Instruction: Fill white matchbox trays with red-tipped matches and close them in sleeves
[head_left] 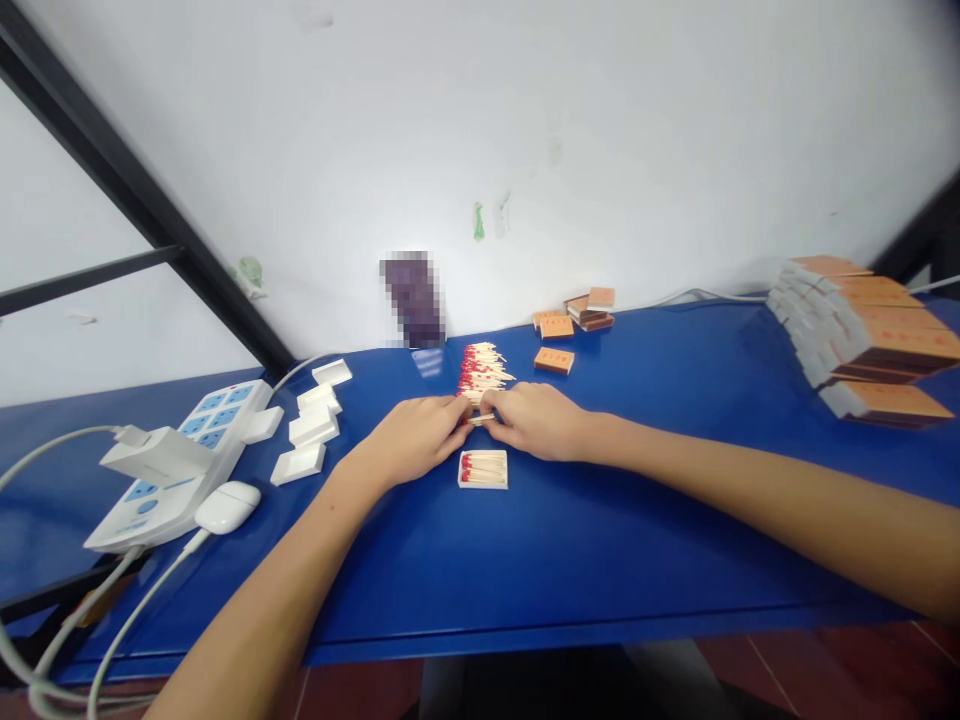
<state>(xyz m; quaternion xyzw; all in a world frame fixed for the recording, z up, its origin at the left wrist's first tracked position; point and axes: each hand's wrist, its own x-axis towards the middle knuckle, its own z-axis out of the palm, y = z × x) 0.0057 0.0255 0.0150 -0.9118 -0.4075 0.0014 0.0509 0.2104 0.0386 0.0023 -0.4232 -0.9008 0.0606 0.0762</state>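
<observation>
Between my two hands, a few matches [481, 419] lie crosswise, red heads to the left. My left hand [422, 435] pinches them at the head end. At the plain end, the fingers of my right hand [534, 418] close on the same matches. Just beyond my fingertips is a loose pile of red-headed matches [484, 368]. Nearer to me sits a white matchbox tray [483, 486] with several matches laid in it, heads to the left. How many matches my fingers hold is hidden.
White matchbox trays [298, 464] stand left, beside a power strip [225, 415] with plugs, cables and a white earbud case [227, 507]. Orange matchboxes [555, 360] lie behind my right hand. Wrapped stacks of matchboxes [892, 330] are at far right. A blurred dark rectangle [415, 298] leans against the wall.
</observation>
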